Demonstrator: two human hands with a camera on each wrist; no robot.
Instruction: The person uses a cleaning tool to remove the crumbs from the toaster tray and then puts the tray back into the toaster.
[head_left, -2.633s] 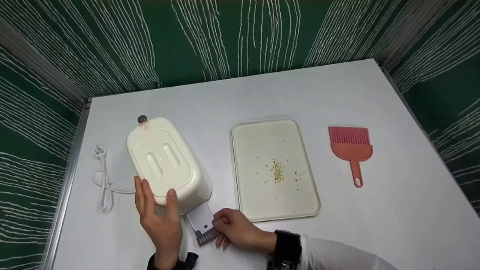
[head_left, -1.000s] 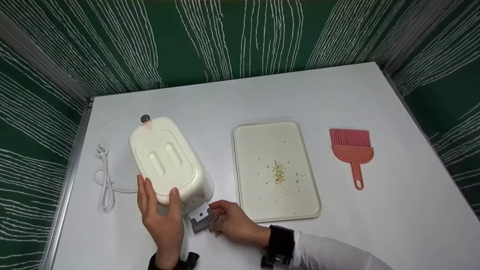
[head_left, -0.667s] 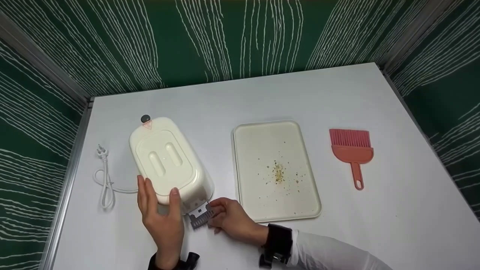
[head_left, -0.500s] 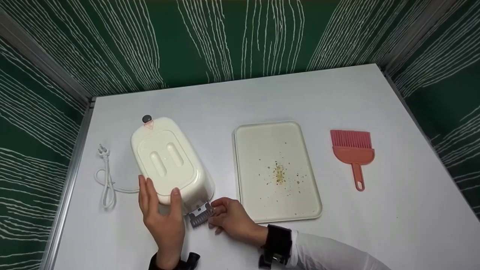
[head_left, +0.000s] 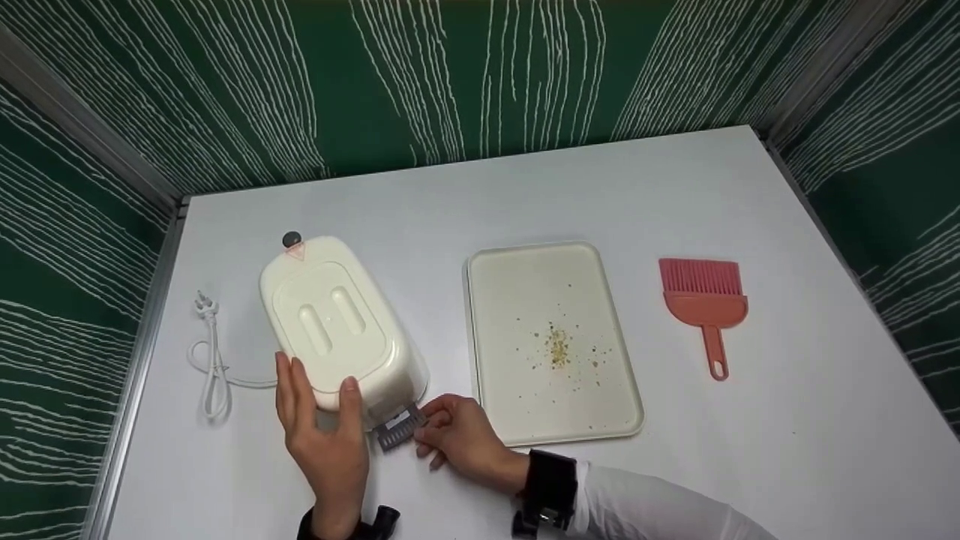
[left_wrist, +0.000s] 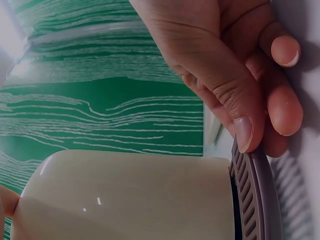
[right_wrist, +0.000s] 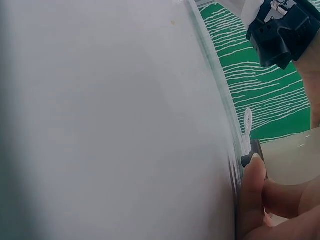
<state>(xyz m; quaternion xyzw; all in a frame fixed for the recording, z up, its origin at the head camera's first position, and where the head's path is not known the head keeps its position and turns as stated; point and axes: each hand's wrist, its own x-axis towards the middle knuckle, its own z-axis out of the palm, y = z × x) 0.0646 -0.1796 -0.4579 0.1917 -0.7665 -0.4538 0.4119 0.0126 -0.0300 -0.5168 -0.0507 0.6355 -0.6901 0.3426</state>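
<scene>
A cream toaster (head_left: 330, 315) with a lid over its top stands on the left half of the table. My left hand (head_left: 328, 457) rests against its near end, fingers straight along the left side and thumb on the front edge. From the toaster's near end juts a crumb tray (head_left: 400, 429) with a grey slotted handle; only a narrow strip of its pale plate shows. My right hand (head_left: 465, 442) pinches the right end of that handle between thumb and fingers. In the left wrist view, the slotted handle (left_wrist: 255, 195) stands close to the toaster wall, the right thumb on its edge.
A cream baking tray (head_left: 517, 277) with scattered crumbs (head_left: 557, 347) lies right of the toaster. Farther right is a red-orange brush (head_left: 705, 307) nested with a small dustpan. A white power cord (head_left: 215, 375) with its plug lies unplugged on the left.
My right hand has pushed the crumb tray inward, away from me, so most of its plate has gone into the toaster. The left hand has stayed on the toaster.
</scene>
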